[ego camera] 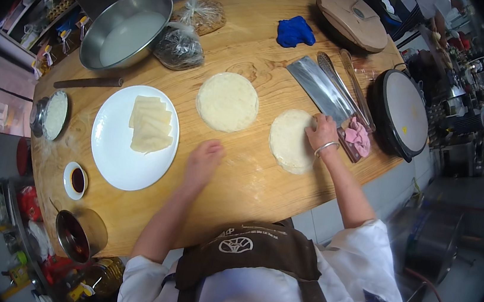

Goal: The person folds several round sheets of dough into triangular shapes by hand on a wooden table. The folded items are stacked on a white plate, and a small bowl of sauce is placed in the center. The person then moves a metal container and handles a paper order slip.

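Two stacks of thin round flatbreads lie on the wooden table. At the edge of the right-hand stack (pixel 292 143) rests my right hand (pixel 324 136), fingers bent on its rim; whether it grips a sheet I cannot tell. My left hand (pixel 206 160), slightly blurred, is over the table just below the other stack (pixel 227 102), with nothing visible in it. Overlapping folded thin sheets (pixel 151 125) lie on a large white plate (pixel 109 154) to the left. Beyond my right hand are a broad-bladed cleaver (pixel 320 88) and a pink cloth (pixel 357 137) over its handle.
Along the right edge stands a round griddle (pixel 405 111), near metal tongs (pixel 339 79). A blue cloth (pixel 296 32), tied plastic bags (pixel 180 47) and a steel basin (pixel 88 46) are farther back. A rolling pin (pixel 88 83), sauce dish (pixel 69 183) and saucepan (pixel 96 228) are left.
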